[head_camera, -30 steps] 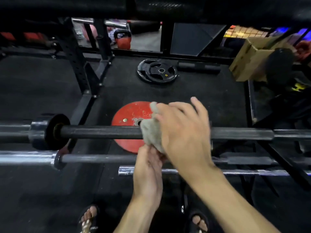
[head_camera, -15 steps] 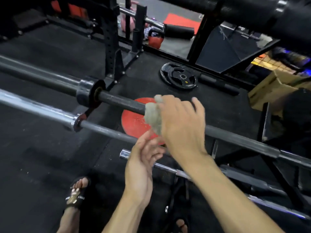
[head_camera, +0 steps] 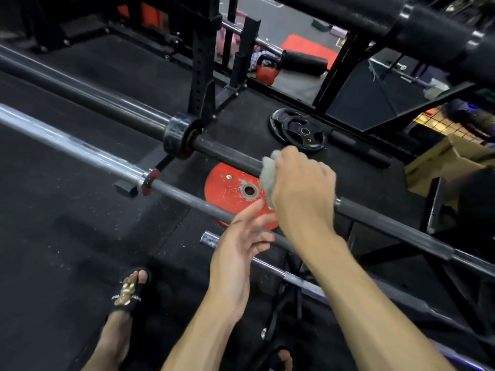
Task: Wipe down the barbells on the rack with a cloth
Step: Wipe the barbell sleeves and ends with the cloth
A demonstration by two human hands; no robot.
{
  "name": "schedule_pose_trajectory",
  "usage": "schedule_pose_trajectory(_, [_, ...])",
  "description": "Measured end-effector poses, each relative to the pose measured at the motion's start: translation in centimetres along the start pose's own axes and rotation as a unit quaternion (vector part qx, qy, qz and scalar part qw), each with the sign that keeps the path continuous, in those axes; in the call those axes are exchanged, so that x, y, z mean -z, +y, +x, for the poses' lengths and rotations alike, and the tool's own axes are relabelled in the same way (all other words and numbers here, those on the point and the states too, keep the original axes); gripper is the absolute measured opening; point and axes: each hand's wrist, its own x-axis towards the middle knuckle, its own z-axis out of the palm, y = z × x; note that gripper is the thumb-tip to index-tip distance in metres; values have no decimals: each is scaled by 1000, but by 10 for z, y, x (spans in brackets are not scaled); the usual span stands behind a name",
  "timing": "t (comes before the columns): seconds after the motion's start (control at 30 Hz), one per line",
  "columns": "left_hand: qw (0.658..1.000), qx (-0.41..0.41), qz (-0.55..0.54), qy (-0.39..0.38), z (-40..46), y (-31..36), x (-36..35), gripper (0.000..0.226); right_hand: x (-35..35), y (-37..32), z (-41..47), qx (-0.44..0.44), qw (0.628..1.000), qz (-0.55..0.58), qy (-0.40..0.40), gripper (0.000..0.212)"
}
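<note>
Right hand (head_camera: 302, 191) was closed round the grey cloth (head_camera: 267, 175) on the dark barbell shaft (head_camera: 225, 153), left hand (head_camera: 238, 253) held open below; wiping was judged under way, a slide toward the collar (head_camera: 179, 135) being called for next.

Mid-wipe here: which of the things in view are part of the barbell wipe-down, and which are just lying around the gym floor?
In the job:
grey cloth, gripped by the right hand
dark barbell under the cloth
silver barbell beside it
left hand, open, holding nothing

Lying about:
red plate on the floor
black plates
red kettlebell
cardboard box
</note>
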Motion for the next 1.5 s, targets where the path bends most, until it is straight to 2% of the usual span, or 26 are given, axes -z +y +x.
schedule_pose_trajectory(0.07, [1000, 0, -2, 13, 3, 3, 0, 43, -6, -21, 6, 32, 997, 63, 23, 32])
schedule_pose_trajectory(0.13, [1000, -1, 6, 12, 2, 5, 0, 43, -3, -24, 5, 53, 995, 79, 8, 27])
schedule_pose_trajectory(0.2, [1000, 1, 19, 5, -5, 10, -2, 41, 8, -11, -2, 67, 997, 46, -18, 34])
schedule_pose_trajectory(0.33, [998, -8, 54, 9, -25, 12, -4, 34, 42, 40, -29, 27, 996, 5, -82, 48])
schedule_pose_trajectory(0.4, [995, -31, 92, 6, -38, 11, -14, 29, 59, 67, -56, 34, 997, 48, -51, 34])
schedule_pose_trajectory(0.47, [987, -54, 147, -19, -58, 11, -31, 26, 75, 87, -89, 30, 988, 150, 5, 21])
schedule_pose_trajectory(0.63, [948, -97, 275, -132, -126, 11, -74, 29, 130, 109, -168, -74, 919, 386, -41, 10])
schedule_pose_trajectory(0.8, [925, -110, 317, -180, -182, 26, -103, 22, 183, 127, -220, -112, 881, 459, -37, 13])
schedule_pose_trajectory(0.97, [910, -115, 345, -199, -239, 37, -131, 9, 238, 148, -271, -155, 815, 556, -42, 14])
schedule_pose_trajectory(1.07, [906, -101, 351, -216, -263, 38, -149, 20, 260, 177, -300, -176, 787, 587, -71, 13])
schedule_pose_trajectory(1.2, [910, -73, 339, -226, -291, 28, -184, 5, 282, 223, -335, -214, 724, 650, -93, 24])
schedule_pose_trajectory(1.37, [887, -84, 365, -272, -317, 3, -243, 23, 297, 280, -368, -184, 643, 732, -130, 35])
schedule_pose_trajectory(1.5, [854, -106, 423, -282, -305, -22, -265, 39, 270, 311, -372, -190, 579, 779, -147, 42])
